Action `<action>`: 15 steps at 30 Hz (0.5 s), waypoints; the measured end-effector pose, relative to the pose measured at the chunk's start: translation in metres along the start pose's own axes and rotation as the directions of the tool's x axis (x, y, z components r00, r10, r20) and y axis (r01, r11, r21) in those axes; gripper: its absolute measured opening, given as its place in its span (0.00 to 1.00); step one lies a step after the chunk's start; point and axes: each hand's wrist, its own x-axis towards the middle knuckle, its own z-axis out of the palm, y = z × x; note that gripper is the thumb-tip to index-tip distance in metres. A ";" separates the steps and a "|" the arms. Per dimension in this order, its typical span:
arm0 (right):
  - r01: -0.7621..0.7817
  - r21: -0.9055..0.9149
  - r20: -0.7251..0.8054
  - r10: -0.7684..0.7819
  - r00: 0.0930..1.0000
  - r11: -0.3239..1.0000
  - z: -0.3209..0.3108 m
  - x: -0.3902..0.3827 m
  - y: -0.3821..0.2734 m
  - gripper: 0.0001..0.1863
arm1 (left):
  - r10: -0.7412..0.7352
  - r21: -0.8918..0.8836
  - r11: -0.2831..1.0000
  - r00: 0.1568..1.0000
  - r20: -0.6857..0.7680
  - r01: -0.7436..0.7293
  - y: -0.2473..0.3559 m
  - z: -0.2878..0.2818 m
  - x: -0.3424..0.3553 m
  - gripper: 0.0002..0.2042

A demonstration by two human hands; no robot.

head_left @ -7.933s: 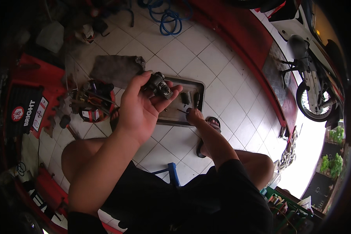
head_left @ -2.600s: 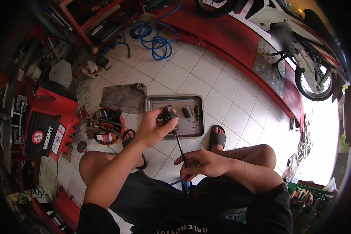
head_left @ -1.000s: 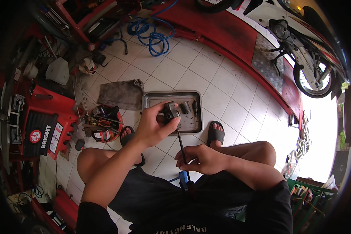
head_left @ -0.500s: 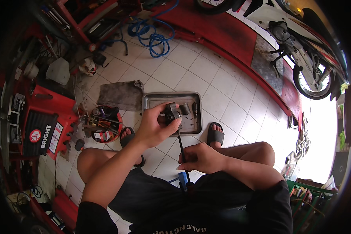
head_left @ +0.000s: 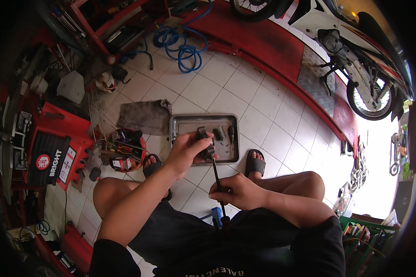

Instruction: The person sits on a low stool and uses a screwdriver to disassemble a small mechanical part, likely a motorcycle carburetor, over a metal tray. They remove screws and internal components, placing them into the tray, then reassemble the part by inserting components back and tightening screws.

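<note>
My left hand [head_left: 187,150] grips a small dark metal part [head_left: 202,134] of uneven shape, held over the near side of a shallow metal tray [head_left: 173,127]. Fingers partly cover it, so its exact kind is unclear. Below it, my right hand [head_left: 239,190] is closed around the long dark shaft of a screwdriver [head_left: 223,210]. The handle points down toward my lap, and the tip end reaches the underside of the part. Inside the tray lie a grey cylindrical part [head_left: 219,134], a slim dark part [head_left: 231,134] and some tiny pieces.
Left of the tray are a grey rag [head_left: 141,115] and a round red tub of tools [head_left: 141,161]. A blue hose [head_left: 187,57] coils on the tiles beyond. A red lift platform [head_left: 263,51] carries a motorcycle [head_left: 351,55]. Something blue [head_left: 216,213] stands between my legs.
The metal part has turned in my left hand, whose fingers have shifted around it. My right hand stays on the screwdriver shaft, nearly in the same place.
</note>
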 end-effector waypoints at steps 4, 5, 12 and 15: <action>0.007 -0.006 -0.009 -0.007 1.000 1.000 -0.002 -0.002 0.000 0.10 | -0.051 -0.089 0.995 0.999 0.008 0.052 -0.001 0.002 0.003 0.19; 0.014 -0.001 -0.011 -0.014 1.000 1.000 -0.002 -0.003 0.001 0.10 | -0.056 -0.102 0.993 0.998 0.009 0.057 -0.001 0.002 0.003 0.19; -0.093 0.067 -0.214 0.105 0.971 0.993 -0.003 -0.005 -0.020 0.12 | -0.032 -0.242 0.970 0.998 -0.058 0.017 -0.004 0.003 0.002 0.16; 0.017 -0.381 -0.548 -0.240 0.802 0.925 -0.011 0.002 -0.027 0.12 | 0.006 -0.259 0.965 0.993 -0.118 -0.037 -0.006 0.019 0.003 0.15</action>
